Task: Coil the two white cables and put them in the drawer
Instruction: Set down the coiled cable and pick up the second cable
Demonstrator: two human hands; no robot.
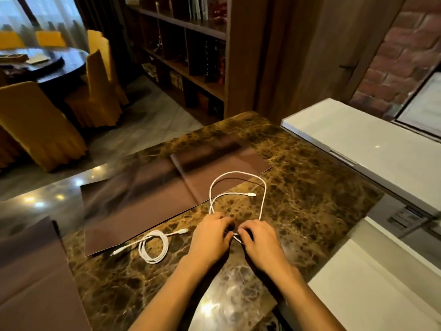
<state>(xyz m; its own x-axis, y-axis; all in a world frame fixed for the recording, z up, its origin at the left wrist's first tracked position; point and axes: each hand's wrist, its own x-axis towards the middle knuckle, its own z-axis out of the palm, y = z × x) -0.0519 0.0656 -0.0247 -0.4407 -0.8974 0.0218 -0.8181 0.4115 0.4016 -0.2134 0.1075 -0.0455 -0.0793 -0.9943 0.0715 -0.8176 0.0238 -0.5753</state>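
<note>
coiled cable [165, 246]: found lying on the marble bench [310, 192] at the near edge of a brown mat [143, 187], just left of the left hand [210, 237], untouched. loose cable [235, 172]: spread in an open loop across mat and bench, its near strands pinched by curled fingers of left hand and right hand [260, 242], held close together
</note>
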